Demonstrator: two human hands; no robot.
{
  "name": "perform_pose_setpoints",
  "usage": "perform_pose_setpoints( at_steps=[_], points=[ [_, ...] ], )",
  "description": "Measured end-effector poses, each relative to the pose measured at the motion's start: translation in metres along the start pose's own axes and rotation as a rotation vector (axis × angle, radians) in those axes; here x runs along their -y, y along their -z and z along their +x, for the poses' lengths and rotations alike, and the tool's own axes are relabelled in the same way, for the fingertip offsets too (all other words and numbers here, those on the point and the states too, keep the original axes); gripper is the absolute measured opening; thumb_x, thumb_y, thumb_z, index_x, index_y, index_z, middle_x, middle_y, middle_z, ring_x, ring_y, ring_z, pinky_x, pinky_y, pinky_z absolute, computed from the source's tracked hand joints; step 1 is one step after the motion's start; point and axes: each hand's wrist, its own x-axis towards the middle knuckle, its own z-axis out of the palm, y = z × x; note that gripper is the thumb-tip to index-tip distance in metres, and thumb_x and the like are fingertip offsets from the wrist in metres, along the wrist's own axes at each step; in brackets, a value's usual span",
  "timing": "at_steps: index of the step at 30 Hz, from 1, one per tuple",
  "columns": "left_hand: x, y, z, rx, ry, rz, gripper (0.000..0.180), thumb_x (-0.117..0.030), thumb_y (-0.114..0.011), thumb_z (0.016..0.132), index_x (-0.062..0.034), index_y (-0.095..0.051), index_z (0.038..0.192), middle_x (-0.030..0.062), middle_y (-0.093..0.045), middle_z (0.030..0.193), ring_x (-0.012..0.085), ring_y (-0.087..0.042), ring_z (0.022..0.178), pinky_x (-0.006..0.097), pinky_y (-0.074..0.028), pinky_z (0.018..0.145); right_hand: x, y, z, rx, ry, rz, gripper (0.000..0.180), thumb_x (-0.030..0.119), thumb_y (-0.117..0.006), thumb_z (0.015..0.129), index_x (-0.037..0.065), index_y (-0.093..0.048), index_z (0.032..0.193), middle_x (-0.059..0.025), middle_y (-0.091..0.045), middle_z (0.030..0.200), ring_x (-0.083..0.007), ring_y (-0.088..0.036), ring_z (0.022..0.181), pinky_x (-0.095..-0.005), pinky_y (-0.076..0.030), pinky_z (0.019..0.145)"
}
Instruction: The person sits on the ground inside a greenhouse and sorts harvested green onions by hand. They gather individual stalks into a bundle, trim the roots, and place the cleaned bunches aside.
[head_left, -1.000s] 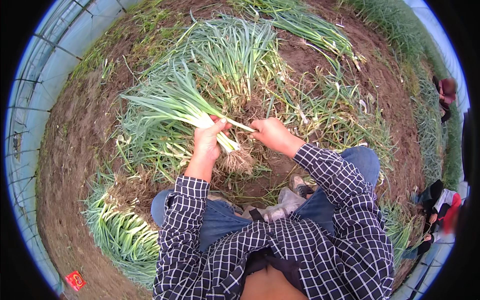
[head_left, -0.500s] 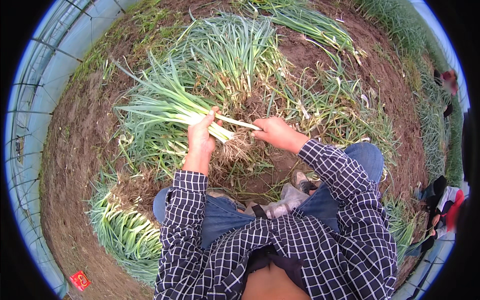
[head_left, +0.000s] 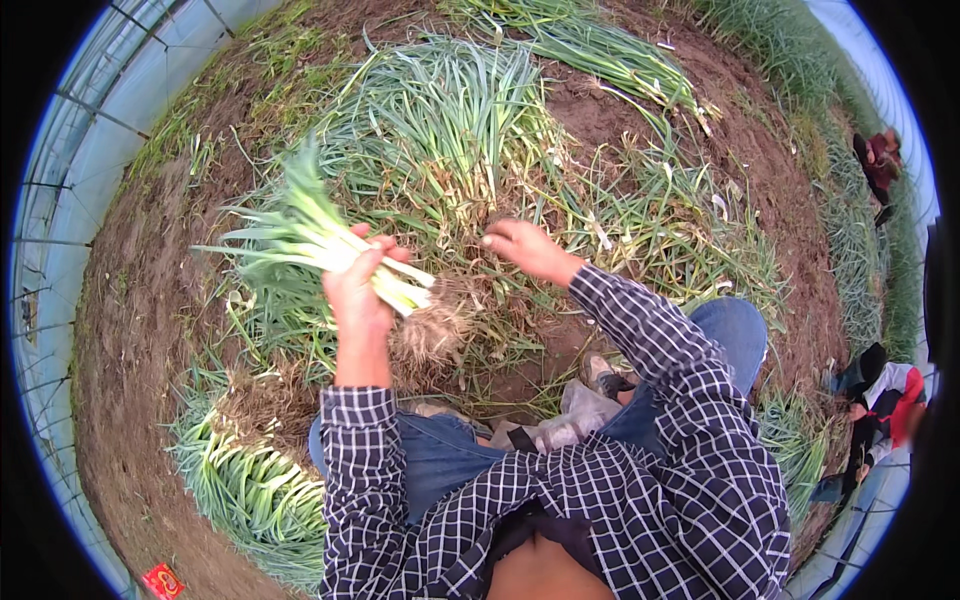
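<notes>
A bunch of green onions (head_left: 318,232) is gripped in my left hand (head_left: 358,298), fingers wrapped round the white stalks. Its leaves fan up to the left and look smeared by motion; its brown roots (head_left: 432,325) hang toward the lower right. My right hand (head_left: 535,250) is apart from the bunch, with fingers loosely stretched to the left and nothing seen in them. It hovers by the root end of a large heap of green onions (head_left: 450,100) lying beyond it.
Cleaned green onions (head_left: 255,480) are stacked at the lower left. Stripped leaves (head_left: 670,225) litter the soil to the right. More green onions (head_left: 610,60) lie at the far side. Other people (head_left: 880,410) are at the right rim. A red packet (head_left: 162,581) lies lower left.
My left hand has drawn the bunch a little left and nearer to me. My right hand has let go of the single stalk, which now lies with the bunch, and moved slightly away from me.
</notes>
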Motion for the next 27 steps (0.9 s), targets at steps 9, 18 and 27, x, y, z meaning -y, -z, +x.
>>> perform_pose_setpoints(
  at_steps=[9,18,27],
  points=[
    [-0.034,0.036,0.019,-0.003,-0.079,-0.137,0.031,-0.007,-0.050,0.082,0.0013,-0.047,0.111,0.0046,-0.046,0.070,0.0150,-0.047,0.058,0.036,-0.047,0.060,-0.081,-0.040,0.106,-0.383,-0.485,-0.454,0.033,0.020,-0.060,0.076,-0.002,-0.052,0.100,-0.0226,-0.061,0.093,-0.0341,-0.061,0.087,-0.0421,-0.048,0.079],
    [-0.032,0.046,0.031,0.010,0.029,-0.245,0.030,-0.009,-0.049,0.083,0.0009,-0.047,0.111,0.0027,-0.043,0.068,0.0125,-0.041,0.055,0.031,-0.039,0.055,0.000,0.051,0.087,-0.316,-0.101,0.881,0.028,0.008,-0.059,0.076,-0.005,-0.058,0.101,-0.0091,-0.061,0.091,-0.0131,-0.054,0.074,-0.0273,-0.045,0.071],
    [-0.026,0.032,0.032,0.054,0.043,-0.177,0.017,-0.011,-0.055,0.082,-0.0024,-0.052,0.096,0.0004,-0.040,0.061,0.0125,-0.040,0.050,0.029,-0.036,0.048,-0.028,0.034,0.074,-0.197,-0.471,0.529,0.019,0.004,-0.059,0.079,-0.007,-0.059,0.094,-0.0102,-0.063,0.088,-0.0143,-0.058,0.074,-0.0262,-0.046,0.064]
  ],
)
